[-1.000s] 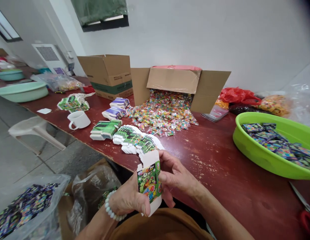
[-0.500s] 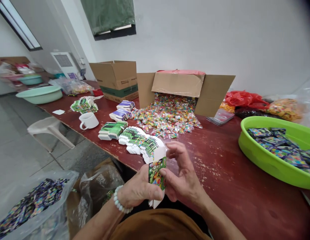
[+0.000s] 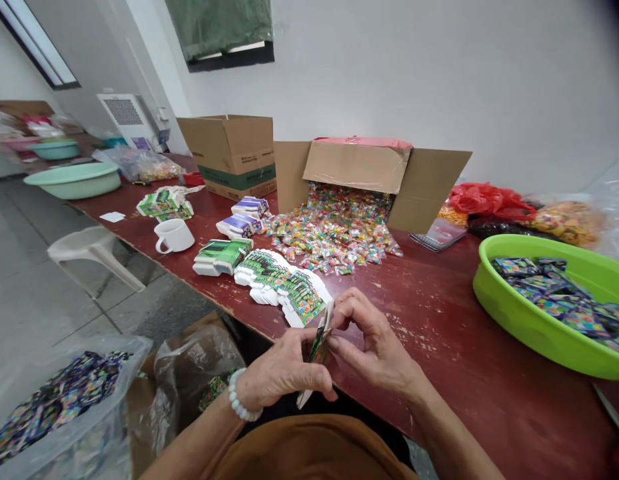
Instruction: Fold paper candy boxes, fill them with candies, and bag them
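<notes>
Between my hands is a small printed green-and-white carton (image 3: 318,347), narrow and turned nearly edge-on, held over the table's front edge. My right hand (image 3: 376,340) pinches its upper part between thumb and fingers. The fingers of my left hand (image 3: 284,370) are against its left side, and the thumb crosses in front lower down, so this hand is around it loosely. Just beyond, a fanned row of flat green cartons (image 3: 279,280) lies on the red table (image 3: 419,320). Further left sits a stack of green cartons (image 3: 222,257).
Small candy packets (image 3: 334,227) spill from a tipped cardboard box (image 3: 356,163). At right stands a lime-green basin (image 3: 549,347) of dark printed sachets (image 3: 554,287). A white mug (image 3: 174,235) and purple cartons (image 3: 242,223) are to the left. Below the edge is a plastic-lined bin of sachets (image 3: 59,400).
The carton's printed face and raised white end flap showed before; now it appears as a thin edge. My right hand has moved to its upper part, and my left thumb has lifted off its face.
</notes>
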Demonstrator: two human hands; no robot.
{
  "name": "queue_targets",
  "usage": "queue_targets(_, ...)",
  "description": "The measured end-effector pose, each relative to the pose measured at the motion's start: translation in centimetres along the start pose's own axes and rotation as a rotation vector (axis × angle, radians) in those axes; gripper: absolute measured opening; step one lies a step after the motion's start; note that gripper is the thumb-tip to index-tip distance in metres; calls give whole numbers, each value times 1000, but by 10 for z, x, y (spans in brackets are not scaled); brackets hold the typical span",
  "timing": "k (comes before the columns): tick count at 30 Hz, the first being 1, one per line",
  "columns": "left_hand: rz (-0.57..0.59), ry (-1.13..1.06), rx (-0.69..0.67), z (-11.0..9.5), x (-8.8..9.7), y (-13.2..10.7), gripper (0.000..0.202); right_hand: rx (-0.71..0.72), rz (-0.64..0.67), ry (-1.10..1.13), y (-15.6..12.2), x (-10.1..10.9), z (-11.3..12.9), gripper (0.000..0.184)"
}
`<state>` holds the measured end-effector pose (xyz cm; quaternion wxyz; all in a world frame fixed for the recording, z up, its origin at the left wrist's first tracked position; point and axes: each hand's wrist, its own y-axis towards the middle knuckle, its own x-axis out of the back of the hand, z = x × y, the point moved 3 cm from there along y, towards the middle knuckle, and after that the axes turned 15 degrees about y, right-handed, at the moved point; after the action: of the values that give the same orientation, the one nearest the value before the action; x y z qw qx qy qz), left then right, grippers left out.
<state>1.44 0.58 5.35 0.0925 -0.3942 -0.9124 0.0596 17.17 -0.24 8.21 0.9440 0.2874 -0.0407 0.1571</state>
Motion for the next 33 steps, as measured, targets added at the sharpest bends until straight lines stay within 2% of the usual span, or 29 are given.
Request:
queue_targets(4,36,-217,-75,2,-3,1,74,-46,19,115,-1,-2,-5,16)
queue_targets(6,-21,-260,-72,5,0,4,70,-65,43,139,-1,-3,-9,14)
queue_targets(8,-97,-254,2,12,7,10,62,-74,42,127,-1,-2,-14,10)
queue_targets(10,-187,-107,71,24,17,19,54,-80,20,85,-1,5,-23,6)
queue_targets(13,-356,383,108,43,34,37,46,-127,-17,-10,-3,21,-41,6)
queue_targets(15,-436,600,125,56,41,48,38,-182,-42,-69,-8,32,-53,6)
queue_targets(18,-513,696,154,66,43,57,27,-251,-69,-148,-15,46,-65,5)
queue_targets(21,-659,766,127,58,42,54,31,-279,-78,-219,-19,52,-68,6)
queue_targets(22,-669,743,93,52,42,52,34,-280,-75,-234,-19,51,-67,6)
queue_targets(23,-612,680,51,46,40,51,36,-275,-67,-244,-17,50,-64,7)
queue_targets(24,-489,575,6,41,37,50,39,-267,-55,-251,-15,47,-61,7)
queue_targets(27,66,146,-56,34,18,49,47,-237,26,-259,-7,32,-47,12)
queue_targets(28,205,27,-51,34,11,47,46,-226,58,-264,-4,26,-42,13)
queue_targets(29,276,-64,-42,36,6,46,43,-217,89,-268,-1,21,-37,14)
queue_targets(30,300,-131,-35,38,2,45,39,-206,113,-271,1,17,-32,14)
queue_targets(33,237,-224,-44,45,-4,41,32,-163,130,-250,4,11,-23,13)
